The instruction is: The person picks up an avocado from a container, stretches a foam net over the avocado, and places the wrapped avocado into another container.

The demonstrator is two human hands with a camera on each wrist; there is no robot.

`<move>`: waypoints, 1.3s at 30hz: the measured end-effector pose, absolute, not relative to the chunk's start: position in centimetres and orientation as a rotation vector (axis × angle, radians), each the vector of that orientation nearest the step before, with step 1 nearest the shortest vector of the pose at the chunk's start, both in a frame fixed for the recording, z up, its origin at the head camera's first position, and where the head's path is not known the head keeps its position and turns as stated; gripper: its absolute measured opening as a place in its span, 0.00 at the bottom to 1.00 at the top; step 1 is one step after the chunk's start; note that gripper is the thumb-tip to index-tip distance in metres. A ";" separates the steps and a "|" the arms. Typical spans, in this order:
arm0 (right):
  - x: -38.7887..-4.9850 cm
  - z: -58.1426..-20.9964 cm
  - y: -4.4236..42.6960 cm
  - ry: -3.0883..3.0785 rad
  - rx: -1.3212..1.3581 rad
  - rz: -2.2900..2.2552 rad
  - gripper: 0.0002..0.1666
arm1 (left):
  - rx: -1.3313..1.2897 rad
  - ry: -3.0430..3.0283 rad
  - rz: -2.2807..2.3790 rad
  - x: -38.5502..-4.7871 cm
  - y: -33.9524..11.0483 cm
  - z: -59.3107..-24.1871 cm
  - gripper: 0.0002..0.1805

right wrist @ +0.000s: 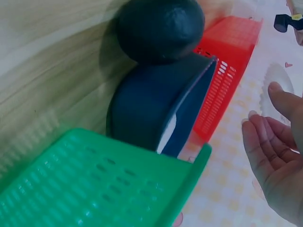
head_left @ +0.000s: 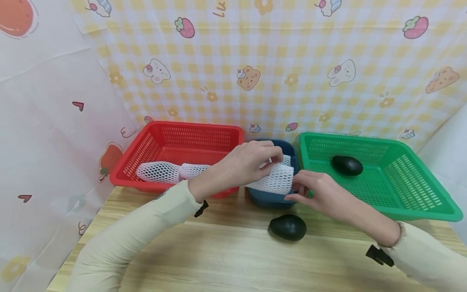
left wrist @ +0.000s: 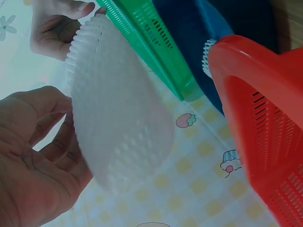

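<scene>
Over the blue bin [head_left: 271, 200], my left hand [head_left: 246, 162] pinches a white foam net sleeve [head_left: 279, 180] by its edge. The sleeve looks empty and hangs spread out in the left wrist view. My right hand [head_left: 324, 194] is at the sleeve's right end, thumb and fingers apart; whether it touches the rim I cannot tell. In the right wrist view its fingers [right wrist: 265, 146] look fairly straight. A dark avocado [head_left: 288, 227] lies on the table in front of the bin. Another avocado [head_left: 346, 166] lies in the green basket [head_left: 379, 213].
At left stands a red basket [head_left: 197, 132] holding net-sleeved items [head_left: 158, 172], partly hidden by my left arm. More white netting [head_left: 287, 160] shows inside the blue bin. The wooden table [head_left: 204, 259] backs onto a checked cloth [head_left: 219, 52].
</scene>
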State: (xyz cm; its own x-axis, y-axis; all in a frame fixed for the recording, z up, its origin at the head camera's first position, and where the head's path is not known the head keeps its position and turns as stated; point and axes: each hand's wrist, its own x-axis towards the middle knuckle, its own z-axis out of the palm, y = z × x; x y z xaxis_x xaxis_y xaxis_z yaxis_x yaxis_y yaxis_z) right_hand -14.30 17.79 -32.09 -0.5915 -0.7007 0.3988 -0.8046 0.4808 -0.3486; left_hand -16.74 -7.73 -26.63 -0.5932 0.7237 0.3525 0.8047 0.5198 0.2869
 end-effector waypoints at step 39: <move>-13.7 -31.1 18.3 -2.328 1.253 1.118 0.21 | -1.257 -2.591 -0.692 -16.6 -9.8 -27.3 0.13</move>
